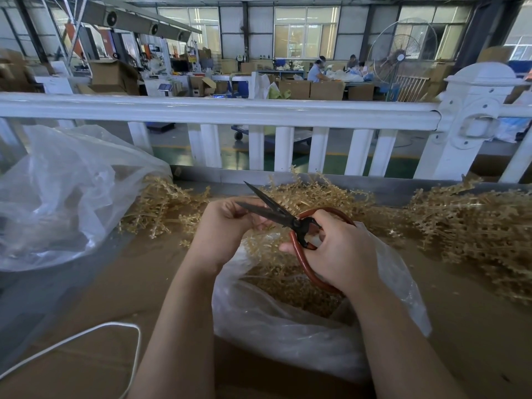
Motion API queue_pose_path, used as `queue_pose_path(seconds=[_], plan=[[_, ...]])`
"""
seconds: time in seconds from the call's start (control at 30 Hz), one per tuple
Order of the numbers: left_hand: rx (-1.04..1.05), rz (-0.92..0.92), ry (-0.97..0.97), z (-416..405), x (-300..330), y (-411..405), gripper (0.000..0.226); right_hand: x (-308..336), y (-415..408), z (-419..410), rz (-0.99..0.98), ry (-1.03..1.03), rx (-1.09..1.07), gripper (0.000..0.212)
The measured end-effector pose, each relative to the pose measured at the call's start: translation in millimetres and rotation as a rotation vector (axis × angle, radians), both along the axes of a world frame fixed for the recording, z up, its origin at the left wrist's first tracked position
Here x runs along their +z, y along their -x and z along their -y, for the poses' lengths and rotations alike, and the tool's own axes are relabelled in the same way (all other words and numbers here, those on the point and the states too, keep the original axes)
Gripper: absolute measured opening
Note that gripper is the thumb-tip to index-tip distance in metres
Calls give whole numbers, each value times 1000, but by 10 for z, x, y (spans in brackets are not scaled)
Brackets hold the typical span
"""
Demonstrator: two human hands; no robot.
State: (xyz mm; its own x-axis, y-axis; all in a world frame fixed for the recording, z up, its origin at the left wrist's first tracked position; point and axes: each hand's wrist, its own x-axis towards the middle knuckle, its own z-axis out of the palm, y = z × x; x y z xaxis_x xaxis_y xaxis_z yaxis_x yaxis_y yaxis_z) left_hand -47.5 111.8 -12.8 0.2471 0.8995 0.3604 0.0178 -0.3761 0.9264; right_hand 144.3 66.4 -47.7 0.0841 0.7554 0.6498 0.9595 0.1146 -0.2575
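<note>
Right hand (342,249) holds open scissors (288,218) — left hand (221,226) pinches a sprig (260,226).

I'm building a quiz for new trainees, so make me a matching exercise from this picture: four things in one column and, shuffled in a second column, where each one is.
Things:
1. scissors
2. white cord
3. plastic bag of cut pieces
4. white railing

Places:
A. beyond the table
B. in the right hand
C. bottom left
D. under the scissors

Pairs: 1-B, 2-C, 3-D, 4-A
</note>
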Motion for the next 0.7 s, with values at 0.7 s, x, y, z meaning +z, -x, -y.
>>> queue_pose_path(seconds=[0.7], plan=[[-1, -9, 52, 13, 15, -3, 6, 60, 18, 54, -98, -33, 128, 65]])
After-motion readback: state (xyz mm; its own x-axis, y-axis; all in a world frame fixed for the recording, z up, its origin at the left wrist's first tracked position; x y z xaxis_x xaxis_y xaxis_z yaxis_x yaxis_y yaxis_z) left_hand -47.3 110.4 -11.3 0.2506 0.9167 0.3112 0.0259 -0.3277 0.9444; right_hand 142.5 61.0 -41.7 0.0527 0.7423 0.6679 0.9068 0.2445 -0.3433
